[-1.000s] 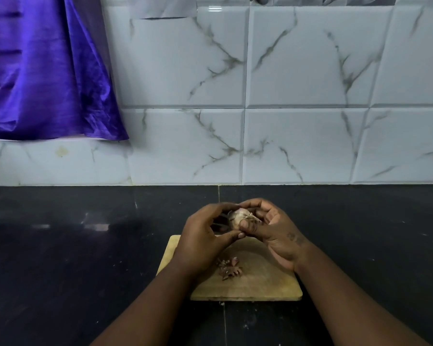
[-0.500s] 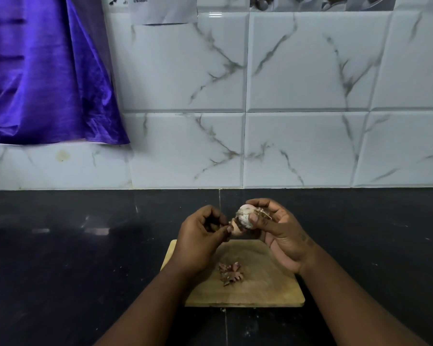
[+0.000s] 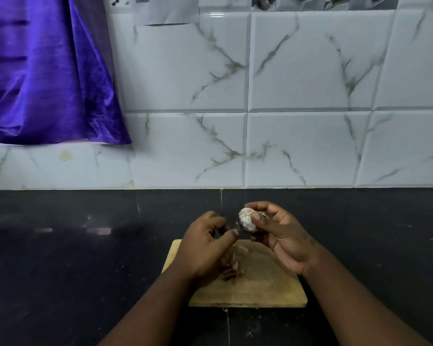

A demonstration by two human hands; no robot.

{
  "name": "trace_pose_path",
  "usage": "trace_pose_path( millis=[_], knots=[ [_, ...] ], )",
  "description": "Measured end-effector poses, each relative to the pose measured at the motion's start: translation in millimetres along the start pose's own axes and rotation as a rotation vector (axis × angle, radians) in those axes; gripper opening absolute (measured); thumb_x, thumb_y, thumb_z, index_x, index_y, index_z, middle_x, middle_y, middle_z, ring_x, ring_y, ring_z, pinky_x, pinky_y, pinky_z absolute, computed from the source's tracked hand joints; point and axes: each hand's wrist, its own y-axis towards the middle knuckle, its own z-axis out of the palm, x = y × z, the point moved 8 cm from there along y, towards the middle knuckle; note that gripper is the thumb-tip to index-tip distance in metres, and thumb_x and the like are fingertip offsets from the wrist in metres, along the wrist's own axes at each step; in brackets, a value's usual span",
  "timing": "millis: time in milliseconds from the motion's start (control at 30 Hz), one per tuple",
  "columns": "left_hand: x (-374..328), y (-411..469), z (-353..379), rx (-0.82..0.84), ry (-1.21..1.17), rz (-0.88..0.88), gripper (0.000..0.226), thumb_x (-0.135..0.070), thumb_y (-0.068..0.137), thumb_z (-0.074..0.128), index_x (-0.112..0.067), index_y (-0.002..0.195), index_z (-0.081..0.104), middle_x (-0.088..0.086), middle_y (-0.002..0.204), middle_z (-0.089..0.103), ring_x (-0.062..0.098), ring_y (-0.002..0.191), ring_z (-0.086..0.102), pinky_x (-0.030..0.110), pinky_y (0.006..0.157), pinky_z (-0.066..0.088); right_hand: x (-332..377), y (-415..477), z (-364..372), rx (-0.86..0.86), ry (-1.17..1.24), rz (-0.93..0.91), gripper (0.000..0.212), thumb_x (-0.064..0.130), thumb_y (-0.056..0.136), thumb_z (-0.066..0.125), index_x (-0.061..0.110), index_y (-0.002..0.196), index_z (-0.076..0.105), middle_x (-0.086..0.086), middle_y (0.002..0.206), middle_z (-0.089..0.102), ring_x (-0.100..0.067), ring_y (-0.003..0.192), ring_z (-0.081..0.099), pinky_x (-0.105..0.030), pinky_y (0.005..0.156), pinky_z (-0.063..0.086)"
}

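A tiled wall (image 3: pixel 310 71) closes off the far edge of the black bench (image 3: pixel 60 270). The bench runs out of sight left and right, with bare dark surface on both sides of the work. One purple curtain (image 3: pixel 40 83) hangs over the wall at the far left corner, its hem just above the bench.

One wooden board (image 3: pixel 265 288) lies near the bench's front edge, about the middle, with open bench well apart from it all round. Two hands are up over the board's far edge. The right hand (image 3: pixel 283 236) has fingers and thumb curled round the one garlic (image 3: pixel 246 221), which is held off the board. The left hand (image 3: pixel 205 248) pinches a thin wisp (image 3: pixel 236 229) at the garlic's left side. One small heap of peels (image 3: pixel 231 272) lies on the board, partly under the left wrist.
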Motion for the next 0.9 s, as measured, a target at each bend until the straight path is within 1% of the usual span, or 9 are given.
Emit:
trace_pose_path(
  millis=[133, 267, 333, 400, 467, 533, 667, 833, 900],
  knots=[
    [0, 1, -1, -0.024, -0.122, 0.013, 0.009, -0.033, 0.088, 0.071, -0.031, 0.096, 0.071, -0.010, 0.098, 0.068, 0.010, 0.089, 0.065, 0.034, 0.077, 0.056, -4, 0, 3, 0.031, 0.063, 0.032, 0.041, 0.008, 0.086, 0.071, 0.000, 0.125, 0.065, -0.021, 0.112, 0.072, -0.029, 0.095, 0.071, -0.039, 0.083, 0.060],
    [-1, 0, 4, 0.016, -0.205, -0.006, 0.008, -0.021, 0.095, 0.073, -0.028, 0.094, 0.071, -0.003, 0.092, 0.071, 0.018, 0.081, 0.066, 0.042, 0.071, 0.057, -3, 0, 6, 0.079, 0.101, 0.032, 0.046, 0.014, 0.076, 0.085, 0.002, 0.118, 0.070, -0.023, 0.111, 0.072, -0.030, 0.095, 0.072, -0.036, 0.082, 0.063],
    [0, 0, 4, 0.006, -0.231, -0.024, 0.008, -0.018, 0.096, 0.072, -0.024, 0.091, 0.071, 0.000, 0.088, 0.071, 0.023, 0.080, 0.065, 0.045, 0.071, 0.056, -3, -1, 7, 0.103, 0.105, 0.026, 0.048, 0.008, 0.073, 0.086, 0.001, 0.118, 0.070, -0.021, 0.110, 0.073, -0.028, 0.095, 0.073, -0.034, 0.080, 0.063],
    [1, 0, 1, -0.033, -0.228, -0.036, 0.010, -0.016, 0.095, 0.072, -0.024, 0.089, 0.070, -0.002, 0.084, 0.069, 0.016, 0.074, 0.062, 0.039, 0.067, 0.053, -2, 0, 6, 0.087, 0.073, 0.016, 0.046, -0.002, 0.074, 0.078, 0.001, 0.119, 0.069, -0.020, 0.110, 0.073, -0.028, 0.098, 0.072, -0.035, 0.083, 0.063],
    [0, 0, -4, -0.083, -0.198, -0.031, 0.012, -0.016, 0.092, 0.071, -0.028, 0.092, 0.068, -0.008, 0.087, 0.068, 0.009, 0.075, 0.061, 0.033, 0.066, 0.053, -2, 0, 4, 0.053, 0.013, 0.012, 0.048, -0.003, 0.071, 0.079, 0.003, 0.118, 0.070, -0.019, 0.111, 0.073, -0.029, 0.102, 0.070, -0.036, 0.086, 0.062],
    [-6, -1, -11, -0.136, -0.140, 0.035, 0.016, -0.022, 0.087, 0.070, -0.031, 0.101, 0.068, -0.013, 0.098, 0.067, 0.007, 0.083, 0.062, 0.030, 0.070, 0.055, -1, 0, 1, 0.008, -0.057, 0.003, 0.045, 0.002, 0.073, 0.081, 0.004, 0.117, 0.072, -0.018, 0.109, 0.074, -0.028, 0.099, 0.070, -0.036, 0.082, 0.061],
    [-24, -4, -16, -0.152, -0.032, 0.206, 0.032, -0.028, 0.084, 0.079, -0.031, 0.114, 0.068, -0.016, 0.110, 0.063, 0.012, 0.089, 0.060, 0.013, 0.071, 0.048, 0, -2, 1, -0.016, -0.163, -0.011, 0.038, 0.019, 0.080, 0.078, 0.007, 0.116, 0.073, -0.017, 0.109, 0.075, -0.025, 0.093, 0.070, -0.036, 0.076, 0.057],
    [-24, -2, -13, -0.145, -0.002, 0.231, 0.024, -0.021, 0.083, 0.087, -0.028, 0.105, 0.079, -0.016, 0.106, 0.060, 0.010, 0.094, 0.060, 0.013, 0.071, 0.048, -2, -4, 7, 0.029, -0.148, 0.012, 0.039, 0.018, 0.082, 0.077, 0.005, 0.118, 0.070, -0.016, 0.098, 0.074, -0.024, 0.087, 0.071, -0.037, 0.075, 0.059],
    [-23, -1, -15, -0.183, -0.016, 0.230, 0.018, -0.016, 0.083, 0.087, -0.025, 0.097, 0.080, -0.014, 0.104, 0.061, 0.010, 0.095, 0.062, 0.015, 0.072, 0.049, -4, -4, 7, 0.044, -0.154, 0.016, 0.042, 0.013, 0.079, 0.079, 0.006, 0.120, 0.070, -0.017, 0.105, 0.073, -0.025, 0.093, 0.070, -0.036, 0.077, 0.059]
  ],
)
